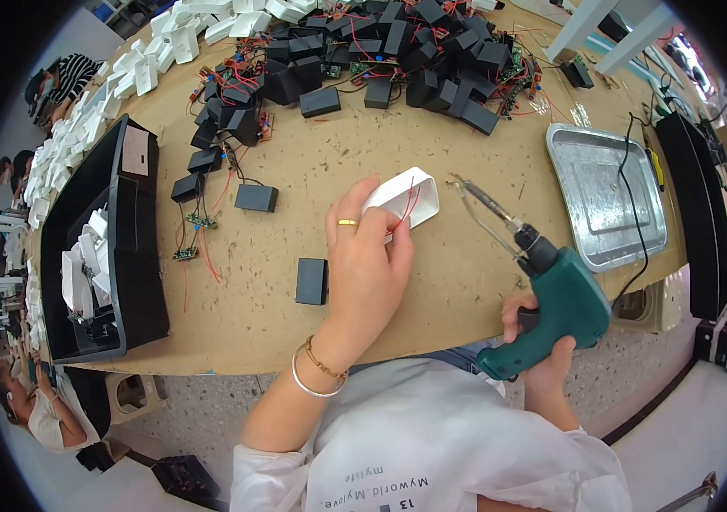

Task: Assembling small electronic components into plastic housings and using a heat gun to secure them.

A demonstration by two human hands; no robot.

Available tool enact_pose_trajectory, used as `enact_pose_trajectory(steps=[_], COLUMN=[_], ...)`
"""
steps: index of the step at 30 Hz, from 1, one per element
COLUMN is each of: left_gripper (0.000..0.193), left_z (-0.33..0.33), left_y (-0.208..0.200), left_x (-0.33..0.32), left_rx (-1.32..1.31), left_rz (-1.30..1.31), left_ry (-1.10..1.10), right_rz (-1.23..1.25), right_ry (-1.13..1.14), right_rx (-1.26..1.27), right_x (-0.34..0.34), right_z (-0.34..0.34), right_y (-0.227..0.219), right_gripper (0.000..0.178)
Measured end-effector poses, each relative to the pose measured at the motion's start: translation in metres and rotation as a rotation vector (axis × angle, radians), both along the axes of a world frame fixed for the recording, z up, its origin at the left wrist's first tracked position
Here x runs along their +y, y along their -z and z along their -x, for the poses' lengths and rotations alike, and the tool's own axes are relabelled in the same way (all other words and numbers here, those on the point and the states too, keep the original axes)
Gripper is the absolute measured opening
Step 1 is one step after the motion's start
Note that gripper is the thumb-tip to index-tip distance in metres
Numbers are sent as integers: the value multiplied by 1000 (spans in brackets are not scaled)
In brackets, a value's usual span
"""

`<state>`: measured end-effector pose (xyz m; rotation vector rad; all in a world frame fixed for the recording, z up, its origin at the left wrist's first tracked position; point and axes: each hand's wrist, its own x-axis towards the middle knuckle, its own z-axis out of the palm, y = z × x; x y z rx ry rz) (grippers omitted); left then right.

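Observation:
My left hand [365,269] is closed on a white plastic housing [426,198], an open-topped tapered shell near the middle of the table. Thin red wires [412,200] come out of the shell beside my thumb and forefinger. In my right hand [548,365] is a green soldering gun [570,299], one finger near its black trigger. Its metal tip points up and left, just right of the housing and apart from it. A black rectangular block [312,282] lies left of my left wrist. What my left fingertips pinch inside the shell is partly hidden.
Black blocks with wires and circuit boards [380,51] are heaped at the far side. White housings [145,64] line the far left. A black bin [137,282] holds more at left. A metal tray [607,200] with a black cord across it sits right. Other people work at left.

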<state>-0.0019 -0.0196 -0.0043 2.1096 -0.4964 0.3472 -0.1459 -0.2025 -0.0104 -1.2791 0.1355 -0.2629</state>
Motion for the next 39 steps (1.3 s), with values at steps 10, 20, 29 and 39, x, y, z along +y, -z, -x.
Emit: enact_pose_trajectory(steps=[10,20,29,39], left_gripper=[13,14,14,11], left_z=[-4,-4,-4,-2], left_y=[1,6,4,-2], left_x=[5,4,6,5], left_rx=[42,-8,-45,-12], left_rz=[35,-41,-106,-127], left_ry=[16,39,69,76], right_rz=[125,264,238,249], right_ry=[-76,-124,-110,-93], right_rx=[191,185,192,188], right_x=[1,9,8,6], right_z=[7,1,3,6], right_y=[-10,-10,-7,-9], right_gripper=[74,70,68,68])
